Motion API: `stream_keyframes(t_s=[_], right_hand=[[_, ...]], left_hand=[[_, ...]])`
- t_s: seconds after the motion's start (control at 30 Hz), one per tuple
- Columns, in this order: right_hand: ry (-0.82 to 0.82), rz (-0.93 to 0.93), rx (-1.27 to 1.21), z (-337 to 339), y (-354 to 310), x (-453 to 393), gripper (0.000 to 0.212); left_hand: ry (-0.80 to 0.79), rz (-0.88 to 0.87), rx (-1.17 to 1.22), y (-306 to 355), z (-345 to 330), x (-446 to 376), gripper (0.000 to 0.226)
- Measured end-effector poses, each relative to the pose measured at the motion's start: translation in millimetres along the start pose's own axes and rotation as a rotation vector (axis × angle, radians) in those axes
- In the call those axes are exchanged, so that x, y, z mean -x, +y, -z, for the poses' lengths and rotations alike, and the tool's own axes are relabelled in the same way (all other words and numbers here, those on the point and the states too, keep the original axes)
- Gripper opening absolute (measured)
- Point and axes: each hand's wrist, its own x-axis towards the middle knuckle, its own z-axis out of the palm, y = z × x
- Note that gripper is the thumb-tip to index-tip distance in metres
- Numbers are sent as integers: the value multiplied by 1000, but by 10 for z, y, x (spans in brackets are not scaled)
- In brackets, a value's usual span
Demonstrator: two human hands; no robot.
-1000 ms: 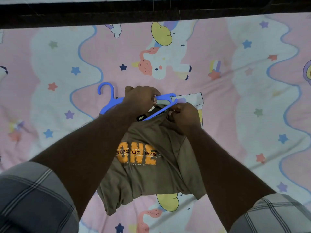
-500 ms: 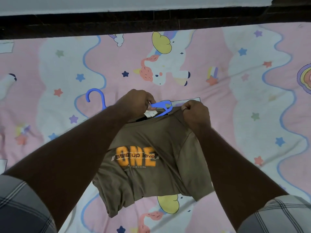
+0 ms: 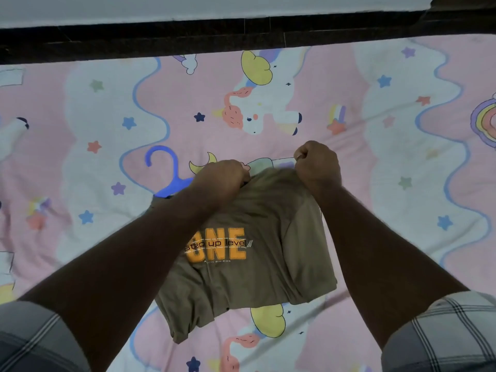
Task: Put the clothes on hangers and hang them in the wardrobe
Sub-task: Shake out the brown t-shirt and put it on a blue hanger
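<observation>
An olive-brown cotton T-shirt with an orange "ONE" print and the words "step up level" across its chest lies on a pink and white bedsheet patterned with unicorns, stars and wavy blue lines. The shirt sits in the near middle of the bed, its collar end pointing away from the person and its hem bunched toward them. A bright blue plastic hanger is pushed into the shirt from the left side; only its curved hook and a short piece of its shoulder show, sticking out onto the sheet just left of the collar, while the remainder is hidden under the fabric and the arm. The left hand is curled tightly at the neck of the shirt, gripping the cloth there; whether it also holds the hanger beneath I cannot tell. The right hand is a closed fist pinching the far right edge of the shirt and pulling it taut. Grey checked sleeves cover both upper arms. Beyond the bed runs a dark band below a pale wall
</observation>
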Motion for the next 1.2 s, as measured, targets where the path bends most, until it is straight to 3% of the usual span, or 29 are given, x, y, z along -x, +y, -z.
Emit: stream_keyframes(t_s=[0.13, 0.23, 0.33, 0.4, 0.5, 0.77, 0.93, 1.07, 1.2], right_hand=[[-26, 53, 22, -52, -27, 71, 35], [-61, 120, 52, -94, -110, 132, 27], [-118, 149, 67, -175, -192, 170, 24], [-149, 157, 74, -252, -220, 179, 27], [-218, 174, 148, -351, -280, 203, 34], [-321, 173, 162, -541, -374, 264, 30], [-326, 203, 126, -552, -396, 279, 27], [-296, 229, 70, -521, -400, 321, 22], [-324, 241, -4, -459, -427, 428, 18]], left_hand=[[214, 130, 128, -122, -33, 126, 45], [390, 313, 364, -281, -46, 296, 31], [486, 516, 420, -527, -178, 544, 26], [465, 660, 451, -727, -326, 698, 27], [292, 795, 471, -911, -493, 782, 35], [114, 675, 442, -903, -337, 470, 40], [199, 658, 616, -829, -210, 266, 36], [355, 779, 949, -800, -32, 282, 42], [314, 563, 1053, -730, 186, 425, 26]])
